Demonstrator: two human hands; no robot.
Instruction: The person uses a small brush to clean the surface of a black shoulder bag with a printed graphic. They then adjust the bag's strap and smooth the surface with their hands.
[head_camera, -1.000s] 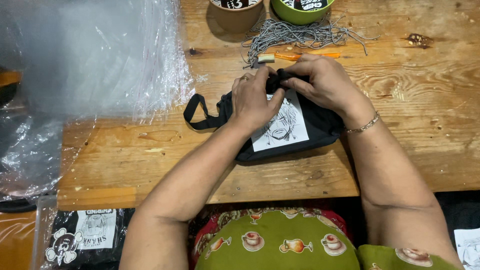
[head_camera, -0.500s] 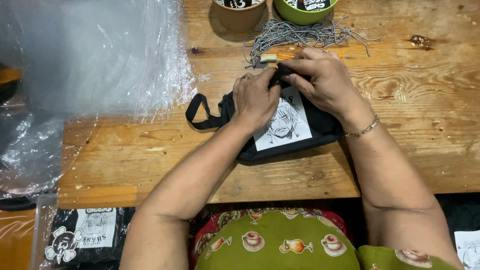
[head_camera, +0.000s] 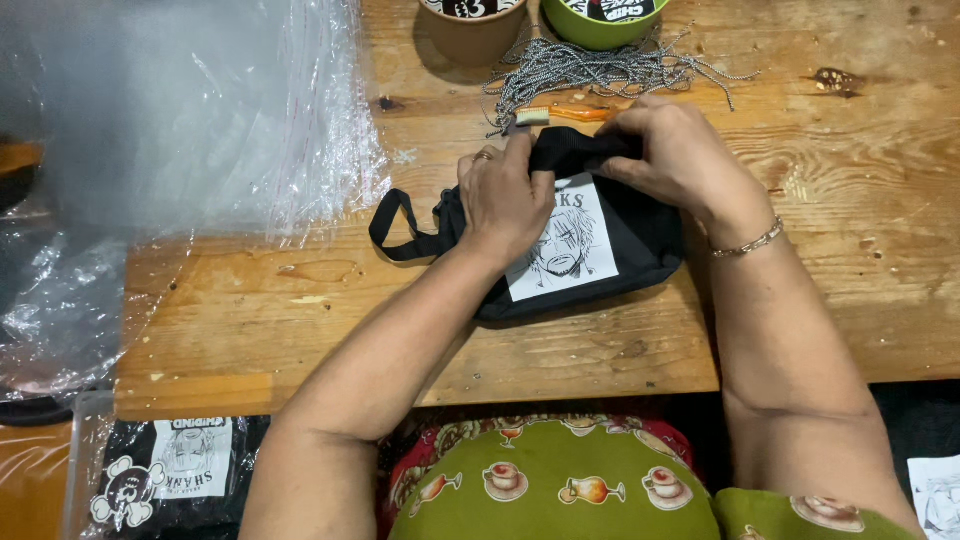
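A small black pouch bag with a white printed drawing patch lies on the wooden table. Its black strap loops out to the left. My left hand, a ring on one finger, presses on the bag's upper left and pinches its top edge. My right hand, a bracelet on the wrist, grips the folded black fabric at the bag's top right. Both hands meet at the top edge of the bag.
A heap of clear plastic bags covers the table's left. Behind the bag lie a bundle of grey cords and an orange tool. A brown cup and a green bowl stand at the back. A packed black bag lies lower left.
The view has shifted slightly. My hands have drawn closer together on the bag's top edge, with my left fingers now pinching the fabric. The bag stays in place.
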